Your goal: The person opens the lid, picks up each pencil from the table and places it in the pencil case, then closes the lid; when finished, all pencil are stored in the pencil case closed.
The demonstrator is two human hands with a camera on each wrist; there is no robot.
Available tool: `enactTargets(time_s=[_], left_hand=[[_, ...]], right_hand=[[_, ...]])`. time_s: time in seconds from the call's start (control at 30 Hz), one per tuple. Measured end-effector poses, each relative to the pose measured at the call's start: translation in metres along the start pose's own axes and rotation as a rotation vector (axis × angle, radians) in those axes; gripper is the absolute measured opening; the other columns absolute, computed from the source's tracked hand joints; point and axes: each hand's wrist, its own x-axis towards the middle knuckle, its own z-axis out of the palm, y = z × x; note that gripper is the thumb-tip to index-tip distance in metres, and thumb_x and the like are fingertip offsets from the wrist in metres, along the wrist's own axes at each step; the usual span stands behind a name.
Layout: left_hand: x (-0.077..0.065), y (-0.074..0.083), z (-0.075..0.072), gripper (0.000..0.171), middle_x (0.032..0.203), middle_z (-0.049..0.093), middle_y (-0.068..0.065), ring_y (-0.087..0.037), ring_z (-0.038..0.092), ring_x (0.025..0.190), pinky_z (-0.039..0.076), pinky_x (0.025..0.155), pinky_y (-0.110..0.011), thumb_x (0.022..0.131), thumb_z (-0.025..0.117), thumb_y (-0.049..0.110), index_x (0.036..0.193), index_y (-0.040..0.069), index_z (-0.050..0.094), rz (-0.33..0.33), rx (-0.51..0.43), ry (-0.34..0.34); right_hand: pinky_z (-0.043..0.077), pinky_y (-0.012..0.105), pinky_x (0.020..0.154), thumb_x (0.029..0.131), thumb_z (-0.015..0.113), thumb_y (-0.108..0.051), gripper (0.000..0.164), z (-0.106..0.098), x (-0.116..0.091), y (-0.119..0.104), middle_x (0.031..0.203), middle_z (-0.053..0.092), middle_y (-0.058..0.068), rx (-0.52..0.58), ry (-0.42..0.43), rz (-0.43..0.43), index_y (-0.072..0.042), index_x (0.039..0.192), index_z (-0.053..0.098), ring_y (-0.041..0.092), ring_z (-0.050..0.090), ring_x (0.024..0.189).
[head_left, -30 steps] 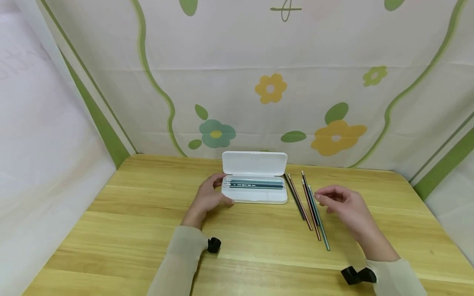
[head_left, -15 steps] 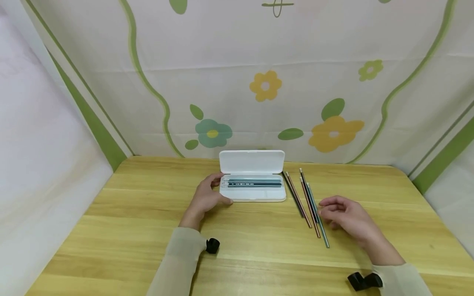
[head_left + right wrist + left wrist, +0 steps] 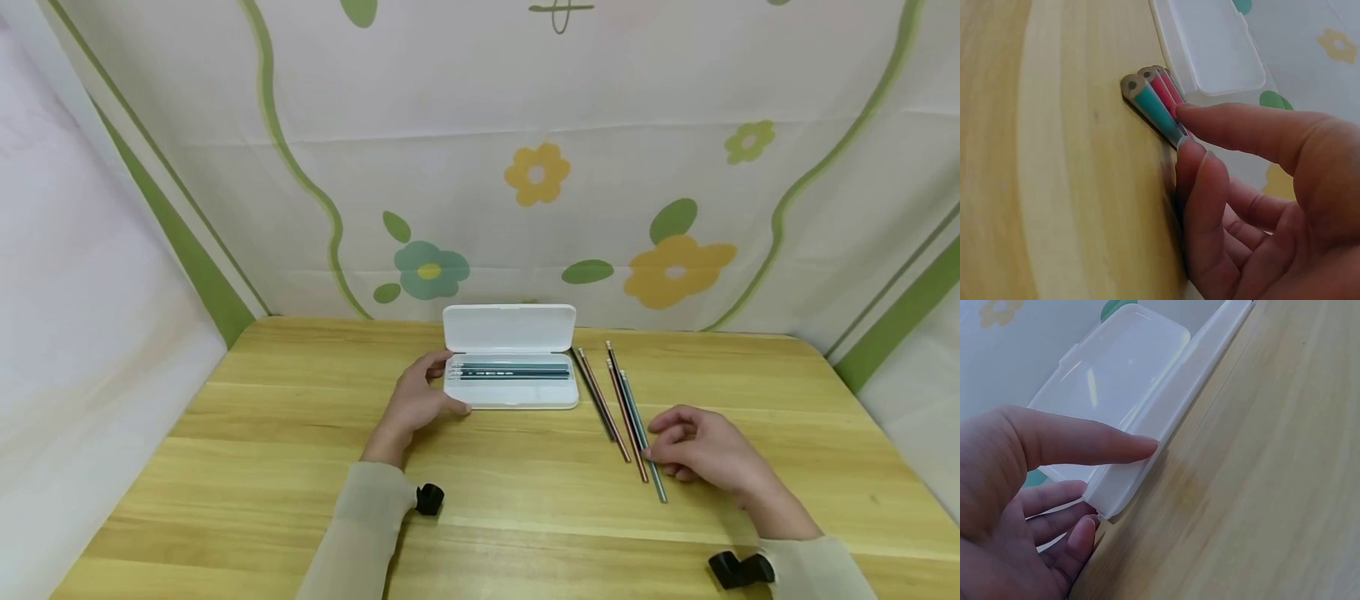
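Observation:
A white pencil case (image 3: 517, 399) lies with its lid raised at the back of the table. Several dark green and teal pencils (image 3: 513, 372) lie lengthwise inside it. My left hand (image 3: 416, 402) holds its left end, the thumb along the front wall and the fingers around the end, as the left wrist view shows. To the right of the case, several loose pencils (image 3: 603, 404) lie slanted on the wood. With thumb and index finger, my right hand (image 3: 708, 450) pinches the outermost teal pencil (image 3: 1155, 111), which still lies beside a red one (image 3: 1161, 87).
The wooden table (image 3: 487, 508) ends at the back against a pale fabric wall (image 3: 420, 100) printed with flowers. Similar cloth hangs at both sides. The raised lid (image 3: 510, 327) stands close to the back wall.
My right hand has come down and slightly toward me, its thumb and index finger now at the teal pencil. The left hand stays on the case. The head view has shifted slightly.

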Motion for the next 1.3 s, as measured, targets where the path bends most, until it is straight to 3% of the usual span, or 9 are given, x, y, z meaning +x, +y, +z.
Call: enactTargets(time_s=[0.37, 0.73, 1.03, 1.13, 1.3], left_hand=[[-0.001, 0.0, 0.001, 0.095, 0.145, 0.061, -0.013, -0.035, 0.052, 0.133, 0.043, 0.116, -0.054, 0.066, 0.094, -0.003, 0.152, 0.014, 0.059, -0.004, -0.002, 0.0], [-0.001, 0.0, 0.0, 0.095, 0.145, 0.061, -0.013, -0.035, 0.051, 0.134, 0.043, 0.117, -0.055, 0.065, 0.094, -0.002, 0.152, 0.014, 0.059, -0.003, 0.007, 0.001], [-0.001, 0.0, 0.0, 0.094, 0.145, 0.061, -0.013, -0.035, 0.052, 0.133, 0.043, 0.116, -0.055, 0.066, 0.093, -0.003, 0.152, 0.013, 0.059, 0.005, 0.005, -0.005], [-0.001, 0.0, 0.0, 0.094, 0.145, 0.061, -0.013, -0.035, 0.052, 0.133, 0.043, 0.116, -0.055, 0.066, 0.094, -0.003, 0.152, 0.013, 0.059, 0.004, 0.003, -0.006], [-0.002, 0.001, 0.0, 0.094, 0.146, 0.06, -0.014, -0.035, 0.051, 0.134, 0.043, 0.117, -0.056, 0.067, 0.094, -0.002, 0.153, 0.014, 0.058, -0.003, 0.003, -0.006]], right_hand=[[0.062, 0.033, 0.066, 0.091, 0.083, -0.017, 0.049, 0.0, 0.0, -0.003, 0.091, 0.07, 0.006, -0.073, 0.032, 0.012, 0.006, 0.128, 0.061, 0.019, 0.071, 0.077], [0.058, 0.03, 0.059, 0.094, 0.078, -0.022, 0.021, 0.0, -0.004, -0.007, 0.074, 0.072, 0.003, -0.259, 0.108, 0.031, -0.002, 0.099, 0.071, 0.018, 0.068, 0.069], [0.05, 0.03, 0.058, 0.093, 0.075, -0.032, 0.025, -0.002, -0.004, -0.006, 0.071, 0.071, 0.0, -0.38, 0.135, 0.032, -0.008, 0.092, 0.072, 0.016, 0.066, 0.065], [0.051, 0.03, 0.058, 0.094, 0.074, -0.032, 0.026, -0.002, -0.004, -0.004, 0.072, 0.071, 0.001, -0.356, 0.132, 0.037, -0.007, 0.094, 0.072, 0.017, 0.066, 0.065], [0.058, 0.031, 0.06, 0.097, 0.071, -0.026, 0.027, -0.008, -0.002, 0.0, 0.077, 0.071, 0.003, -0.226, 0.117, 0.045, 0.0, 0.106, 0.073, 0.018, 0.067, 0.069]])
